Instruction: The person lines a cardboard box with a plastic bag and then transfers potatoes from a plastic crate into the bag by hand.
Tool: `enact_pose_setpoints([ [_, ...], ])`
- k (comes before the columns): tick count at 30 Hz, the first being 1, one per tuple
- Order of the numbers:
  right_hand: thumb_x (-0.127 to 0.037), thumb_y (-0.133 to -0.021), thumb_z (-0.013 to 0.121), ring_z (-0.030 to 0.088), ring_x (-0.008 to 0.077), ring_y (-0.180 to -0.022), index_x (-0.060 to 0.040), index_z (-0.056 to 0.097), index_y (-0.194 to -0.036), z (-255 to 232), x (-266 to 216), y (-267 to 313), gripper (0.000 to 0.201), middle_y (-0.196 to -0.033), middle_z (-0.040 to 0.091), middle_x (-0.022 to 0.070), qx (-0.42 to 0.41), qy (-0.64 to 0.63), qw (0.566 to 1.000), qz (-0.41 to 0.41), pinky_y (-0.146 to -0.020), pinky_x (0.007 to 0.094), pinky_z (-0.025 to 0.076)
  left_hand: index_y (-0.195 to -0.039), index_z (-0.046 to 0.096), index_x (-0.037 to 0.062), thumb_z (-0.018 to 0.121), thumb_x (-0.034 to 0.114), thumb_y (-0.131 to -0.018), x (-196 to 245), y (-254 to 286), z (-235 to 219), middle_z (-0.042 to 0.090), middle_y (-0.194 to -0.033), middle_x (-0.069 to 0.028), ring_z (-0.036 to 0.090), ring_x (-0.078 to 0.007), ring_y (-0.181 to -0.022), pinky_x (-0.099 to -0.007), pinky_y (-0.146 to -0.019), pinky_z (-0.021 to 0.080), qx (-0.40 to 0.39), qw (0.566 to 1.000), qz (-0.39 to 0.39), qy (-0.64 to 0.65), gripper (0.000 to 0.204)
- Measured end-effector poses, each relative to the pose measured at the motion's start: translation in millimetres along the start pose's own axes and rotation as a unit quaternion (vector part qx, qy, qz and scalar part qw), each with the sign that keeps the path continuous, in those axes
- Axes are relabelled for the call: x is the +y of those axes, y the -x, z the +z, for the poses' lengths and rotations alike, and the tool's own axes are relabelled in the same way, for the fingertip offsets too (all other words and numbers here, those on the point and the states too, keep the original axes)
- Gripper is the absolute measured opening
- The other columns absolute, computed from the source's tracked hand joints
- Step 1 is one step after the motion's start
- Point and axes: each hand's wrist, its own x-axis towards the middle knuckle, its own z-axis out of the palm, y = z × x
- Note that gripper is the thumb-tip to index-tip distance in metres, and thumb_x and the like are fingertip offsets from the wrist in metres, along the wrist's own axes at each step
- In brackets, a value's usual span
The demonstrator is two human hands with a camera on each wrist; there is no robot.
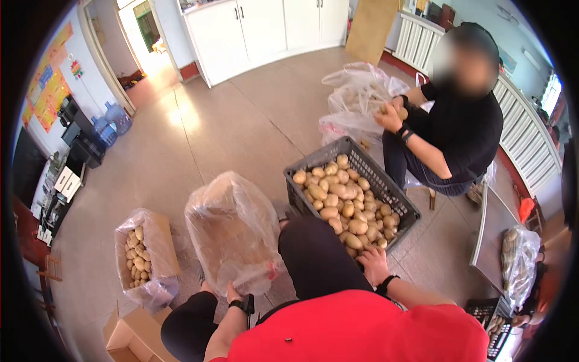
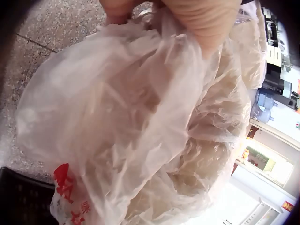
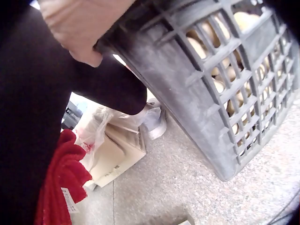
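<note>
A clear plastic liner (image 1: 208,199) covers an open box beside the knees in the head view. My left hand (image 1: 234,294) pinches the liner's near edge; in the left wrist view that hand (image 2: 197,18) bunches the film (image 2: 117,108) under its fingers. To the right, a dark slatted crate (image 1: 395,193) is heaped with potatoes (image 1: 347,192). My right hand (image 1: 375,265) grips its near corner, fingers over the rim beside the potatoes. In the right wrist view, the hand (image 3: 86,26) is at the top of the crate (image 3: 173,93), its fingertips partly hidden.
A lined box of potatoes (image 1: 138,256) stands at left, with an open cardboard box (image 1: 129,338) in front. A person in black (image 1: 467,120) sits beyond the crate, hands at a potato, near plastic bags (image 1: 356,96). Another crate (image 1: 482,311) stands lower right.
</note>
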Motion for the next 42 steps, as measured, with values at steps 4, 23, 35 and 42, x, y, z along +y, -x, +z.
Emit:
enact_pose_setpoints([
  [4,-0.031,-0.065,0.072,0.046,0.0272,-0.117,-0.0093,0.062,-0.096,5.1,1.0,1.6,0.039,-0.107,0.059,0.0082,-0.046,-0.012,0.999,0.021,-0.098,0.0467,0.030,-0.123,0.052,-0.0038,0.058,0.056,-0.082,-4.0,15.5,31.9,0.059,-0.115,-0.0157,0.060,-0.0293,-0.099,-0.0409,-0.087,0.049,0.025,0.999,0.015,-0.027,0.073],
  [23,-0.030,-0.081,0.053,0.046,0.0246,-0.119,-0.0103,0.063,-0.100,28.6,13.0,2.5,0.029,-0.108,0.060,0.0035,-0.050,0.019,0.998,-0.020,-0.100,0.0460,0.027,-0.122,0.052,-0.0042,0.040,0.058,-0.082,-0.8,3.6,42.0,0.056,-0.122,-0.0194,0.056,-0.0332,-0.104,-0.0426,-0.088,0.045,0.093,0.967,-0.068,-0.228,0.075],
  [35,-0.029,-0.081,0.052,0.046,0.0226,-0.121,-0.0114,0.063,-0.103,36.9,16.5,6.4,0.030,-0.109,0.060,0.0013,-0.030,0.037,0.999,-0.002,-0.099,0.0450,0.029,-0.128,0.045,0.0023,0.046,0.040,-0.086,31.0,40.0,66.5,0.053,-0.124,-0.0217,0.056,-0.0370,-0.106,-0.0528,-0.083,0.049,0.007,0.990,-0.134,-0.043,0.057],
  [42,-0.028,-0.081,0.052,0.046,0.0216,-0.119,-0.0122,0.064,-0.105,39.8,21.7,6.6,0.031,-0.106,0.059,0.0014,-0.015,0.058,0.998,-0.009,-0.097,0.0429,0.031,-0.135,0.033,-0.0014,0.042,0.026,-0.087,15.3,33.6,61.2,0.044,-0.132,-0.0257,0.047,-0.0447,-0.118,-0.0620,-0.093,0.043,-0.013,0.989,-0.136,0.058,0.056],
])
